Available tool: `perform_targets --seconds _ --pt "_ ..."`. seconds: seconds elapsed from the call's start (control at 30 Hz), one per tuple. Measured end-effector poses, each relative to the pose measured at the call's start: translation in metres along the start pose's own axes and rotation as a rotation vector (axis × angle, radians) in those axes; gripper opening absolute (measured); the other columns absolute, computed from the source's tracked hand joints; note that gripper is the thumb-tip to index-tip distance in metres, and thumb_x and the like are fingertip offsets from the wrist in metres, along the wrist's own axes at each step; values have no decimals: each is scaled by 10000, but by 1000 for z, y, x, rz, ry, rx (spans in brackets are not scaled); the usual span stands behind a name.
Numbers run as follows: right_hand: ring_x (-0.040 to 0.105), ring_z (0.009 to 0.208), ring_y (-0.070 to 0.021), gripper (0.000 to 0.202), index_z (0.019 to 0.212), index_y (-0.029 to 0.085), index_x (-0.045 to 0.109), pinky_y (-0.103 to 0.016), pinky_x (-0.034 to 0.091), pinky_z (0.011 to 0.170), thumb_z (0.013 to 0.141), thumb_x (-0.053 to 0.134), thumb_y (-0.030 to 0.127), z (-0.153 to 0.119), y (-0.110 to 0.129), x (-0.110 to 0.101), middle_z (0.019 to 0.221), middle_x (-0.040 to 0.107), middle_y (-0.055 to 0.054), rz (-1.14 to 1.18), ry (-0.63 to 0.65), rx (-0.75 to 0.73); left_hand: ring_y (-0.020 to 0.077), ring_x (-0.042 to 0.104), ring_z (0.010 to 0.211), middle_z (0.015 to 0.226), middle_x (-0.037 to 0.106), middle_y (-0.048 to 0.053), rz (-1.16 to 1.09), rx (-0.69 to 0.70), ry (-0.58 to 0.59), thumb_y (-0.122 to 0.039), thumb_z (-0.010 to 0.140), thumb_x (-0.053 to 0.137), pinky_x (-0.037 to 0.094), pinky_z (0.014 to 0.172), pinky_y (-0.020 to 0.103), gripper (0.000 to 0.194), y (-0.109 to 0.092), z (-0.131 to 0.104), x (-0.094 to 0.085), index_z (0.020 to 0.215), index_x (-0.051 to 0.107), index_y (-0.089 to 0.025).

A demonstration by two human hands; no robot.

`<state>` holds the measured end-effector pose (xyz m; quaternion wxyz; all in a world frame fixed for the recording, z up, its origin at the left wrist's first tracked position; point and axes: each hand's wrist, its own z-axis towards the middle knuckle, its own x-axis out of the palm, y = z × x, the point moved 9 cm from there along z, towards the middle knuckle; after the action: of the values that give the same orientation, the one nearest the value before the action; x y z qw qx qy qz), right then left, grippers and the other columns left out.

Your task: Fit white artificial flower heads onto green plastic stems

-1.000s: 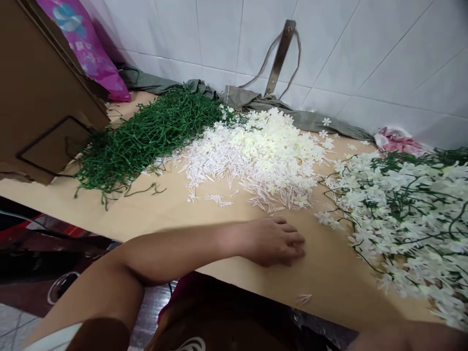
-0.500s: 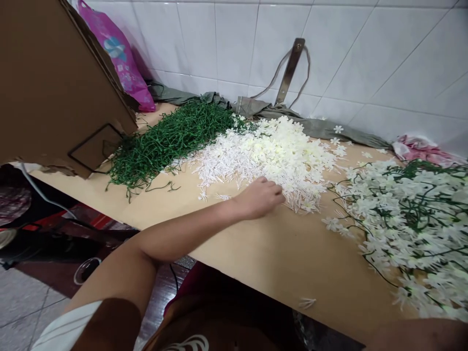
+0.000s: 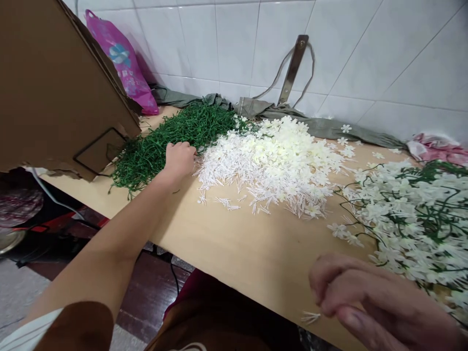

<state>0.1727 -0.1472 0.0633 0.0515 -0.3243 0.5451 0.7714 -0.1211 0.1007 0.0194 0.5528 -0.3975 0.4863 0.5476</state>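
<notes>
Green plastic stems point(image 3: 171, 139) lay heaped beside white flower heads point(image 3: 278, 161); left hand point(image 3: 179, 160) was clenched on the stems; right hand point(image 3: 369, 297) hovered with fingers loosely curled, holding nothing visible.

Left hand point(image 3: 179, 160) gone from the bare table edge, past the white flowers point(image 3: 278, 161), over to the green stems point(image 3: 171, 139), now curled at their near edge. Right hand point(image 3: 369, 302) newly up in view at lower right, fingers loosely bent.
</notes>
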Motion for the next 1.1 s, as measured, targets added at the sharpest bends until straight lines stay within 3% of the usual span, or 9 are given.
perform_targets --seconds 0.13,0.3,0.47,0.53,0.63,0.7,0.77,0.9,1.1 --pt "646 649 -152 96 822 328 591 -238 541 544 805 577 234 12 3 8 743 643 -19 -59 49 -31 271 587 962 995 672 100 -258 -130 -157 -262 836 464 372 842 390 206 17 16 -23 885 647 -180" --pt "636 754 -142 100 841 310 568 -246 539 662 844 551 211 19 -12 11 790 618 -8 -51 88 13 142 572 741 748 601 13 -879 -220 -368 -277 840 590 449 752 290 130 39 38 -63 853 540 -158" --pt "607 738 -130 90 826 259 563 -253 502 659 887 509 220 28 -26 18 782 606 -11 -61 136 41 18 535 628 683 532 -57 -1188 -249 -379 -126 869 546 405 635 171 76 33 36 -96 867 469 -123" --pt "597 734 -128 113 796 239 555 -260 491 664 895 500 239 32 -33 18 774 599 -13 -85 137 70 20 555 619 704 573 -51 -1289 -254 -317 -104 862 539 378 583 161 72 23 30 -92 834 480 -135" --pt "589 763 -136 105 836 225 559 -279 493 692 897 500 287 41 -45 16 796 595 -26 -96 100 117 53 565 568 634 604 -35 -1401 -243 -133 -151 845 570 384 520 186 127 -9 18 -65 740 497 -157" --pt "591 799 -141 144 958 216 546 -295 509 714 882 522 336 51 -56 16 888 594 -48 -53 57 184 77 578 540 610 623 -20 -1475 -205 52 -154 808 603 402 512 209 122 -44 6 -41 727 512 -159" --pt "591 812 -140 346 1097 198 484 -308 527 711 829 589 389 64 -67 19 1032 561 -84 24 8 268 97 608 576 641 647 1 -1553 -130 222 -157 771 635 407 510 213 117 -85 -10 -25 729 526 -153" --pt "589 783 -130 646 1171 185 401 -322 530 677 680 724 454 96 -83 22 1171 493 -116 172 -152 365 49 522 527 595 570 -51 -1701 -49 362 -133 709 666 396 510 188 121 -145 -36 -19 696 546 -137" --pt "555 577 -81 395 822 182 517 -244 458 567 713 670 530 125 -96 20 702 581 18 601 -328 260 40 474 497 587 563 -52 -1754 -49 408 -111 664 678 374 532 198 113 -167 -45 -5 699 571 -124"
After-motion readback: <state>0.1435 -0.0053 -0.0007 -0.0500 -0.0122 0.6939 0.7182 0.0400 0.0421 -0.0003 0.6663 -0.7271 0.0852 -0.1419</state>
